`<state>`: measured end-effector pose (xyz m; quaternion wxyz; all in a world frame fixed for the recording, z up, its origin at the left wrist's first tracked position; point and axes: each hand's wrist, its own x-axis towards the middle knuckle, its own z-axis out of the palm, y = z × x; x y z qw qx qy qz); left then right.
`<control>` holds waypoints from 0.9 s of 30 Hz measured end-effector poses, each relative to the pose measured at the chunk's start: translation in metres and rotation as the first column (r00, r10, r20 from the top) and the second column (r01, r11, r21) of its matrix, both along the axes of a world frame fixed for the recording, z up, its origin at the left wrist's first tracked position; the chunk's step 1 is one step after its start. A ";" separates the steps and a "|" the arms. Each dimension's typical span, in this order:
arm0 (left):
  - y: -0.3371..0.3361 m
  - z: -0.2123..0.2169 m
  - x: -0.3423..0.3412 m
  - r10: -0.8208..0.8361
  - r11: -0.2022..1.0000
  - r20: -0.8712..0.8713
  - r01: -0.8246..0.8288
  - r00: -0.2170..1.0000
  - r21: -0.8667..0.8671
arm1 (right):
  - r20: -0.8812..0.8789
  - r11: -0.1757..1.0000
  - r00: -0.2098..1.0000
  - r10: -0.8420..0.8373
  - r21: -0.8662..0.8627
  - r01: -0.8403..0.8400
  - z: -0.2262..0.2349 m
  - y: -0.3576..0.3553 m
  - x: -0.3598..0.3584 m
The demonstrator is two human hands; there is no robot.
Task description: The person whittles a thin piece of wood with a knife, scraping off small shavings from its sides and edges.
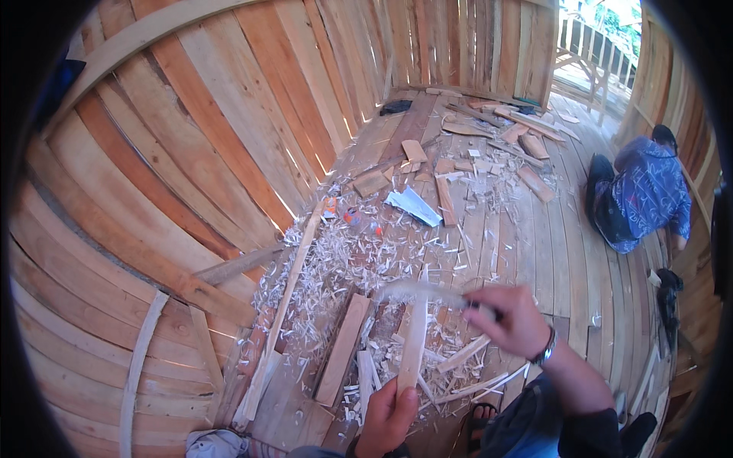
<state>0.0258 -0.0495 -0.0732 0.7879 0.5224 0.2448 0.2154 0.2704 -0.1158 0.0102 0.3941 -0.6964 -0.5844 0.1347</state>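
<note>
My left hand (390, 421) is closed around the lower end of a narrow pale wooden strip (414, 347), which points away from me. My right hand (505, 319), with a metal-banded watch (545, 348) on the wrist, grips the handle of a large knife (450, 295). Its long blade reaches left across the upper part of the strip and is smeared by motion. Whether the edge touches the wood I cannot tell. Beside the strip, on the left, lies a thick squared wooden block (343, 351).
Curled wood shavings (321, 267) cover the plank floor around the block. Offcuts (527, 145) and a pale blue sheet (414, 207) lie farther off. A long batten (286, 305) runs along the left plank wall (229, 99). Another person (645, 187) sits at the right, near an opening.
</note>
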 end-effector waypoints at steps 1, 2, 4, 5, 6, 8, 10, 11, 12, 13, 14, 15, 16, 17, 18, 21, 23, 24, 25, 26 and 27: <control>0.000 0.010 0.000 0.003 1.000 -0.009 -0.003 1.000 -0.016 | -0.010 0.998 0.999 0.050 0.028 -0.050 -0.002 -0.004 -0.006; 0.000 0.015 0.000 0.006 0.999 -0.018 -0.007 1.000 -0.031 | 0.030 0.995 0.998 0.059 0.078 -0.061 -0.007 -0.005 -0.007; 0.001 0.006 0.002 0.006 0.999 0.012 -0.005 1.000 -0.032 | 0.048 0.998 0.998 -0.049 -0.028 0.051 0.001 0.001 0.009; 0.002 0.003 0.002 0.007 0.999 0.024 -0.006 1.000 -0.032 | 0.059 0.991 0.993 -0.101 -0.079 0.106 0.004 0.003 0.014; 0.000 0.002 -0.001 0.025 0.998 0.040 -0.023 0.999 -0.051 | 0.047 0.997 0.997 -0.055 -0.047 0.057 0.001 0.002 0.010; -0.002 0.007 0.000 0.064 0.995 0.089 -0.056 0.994 -0.088 | 0.042 0.999 0.998 0.041 0.022 -0.042 -0.003 -0.003 -0.004; 0.001 0.013 0.002 0.060 0.995 0.069 -0.055 0.996 -0.081 | 0.020 0.998 0.998 0.064 -0.005 -0.064 -0.005 -0.004 0.000; 0.002 0.015 0.002 0.056 0.995 0.055 -0.052 0.997 -0.081 | 0.021 0.999 0.999 0.034 -0.014 -0.034 -0.006 -0.003 0.001; 0.001 0.012 0.000 0.053 0.995 0.055 -0.048 0.997 -0.082 | 0.021 1.000 1.000 0.004 -0.023 -0.003 -0.008 -0.002 0.002; 0.001 0.010 0.002 0.054 0.996 0.067 -0.049 0.996 -0.078 | 0.033 0.999 0.999 -0.021 -0.026 0.021 -0.006 0.000 0.003; 0.001 0.009 0.003 0.055 0.996 0.078 -0.049 0.995 -0.073 | 0.056 0.998 0.998 0.024 0.055 -0.027 -0.007 0.000 -0.004; 0.001 0.009 0.003 0.056 0.997 0.084 -0.051 0.995 -0.061 | 0.069 0.999 0.997 0.020 0.031 -0.023 -0.002 -0.001 -0.003; 0.000 0.012 0.001 0.057 0.997 0.079 -0.054 0.995 -0.051 | 0.071 1.000 0.997 0.018 0.005 -0.018 0.002 -0.003 -0.003; 0.000 0.013 -0.001 0.059 0.998 0.073 -0.056 0.996 -0.040 | 0.073 1.000 0.997 0.015 -0.021 -0.013 0.004 -0.004 -0.002; 0.000 0.009 -0.002 0.062 0.998 0.058 -0.060 0.996 -0.028 | 0.113 1.000 0.994 -0.009 0.017 0.007 -0.003 0.000 0.007; 0.002 0.004 0.003 0.048 0.999 0.051 -0.047 0.998 -0.021 | 0.102 0.996 0.993 0.067 0.057 -0.073 -0.004 -0.003 -0.013; 0.001 0.016 0.001 0.045 0.998 0.037 -0.044 0.998 -0.045 | 0.124 1.000 0.992 0.015 0.011 -0.016 -0.003 -0.003 -0.009; 0.000 0.013 0.001 0.047 0.999 0.032 -0.046 0.998 -0.026 | 0.118 0.998 0.991 -0.064 0.012 0.063 -0.005 0.001 0.002; 0.000 0.009 0.002 0.047 0.999 0.032 -0.046 0.998 -0.005 | 0.118 0.989 0.982 -0.145 0.013 0.144 -0.004 0.003 0.008; -0.001 0.006 0.002 0.046 0.999 0.033 -0.047 0.998 0.015 | 0.126 0.993 0.985 -0.117 0.045 0.112 -0.003 0.002 0.007; -0.001 0.005 0.000 0.044 0.999 0.023 -0.044 0.999 -0.003 | 0.128 0.998 0.990 -0.051 0.050 0.044 -0.004 0.000 0.000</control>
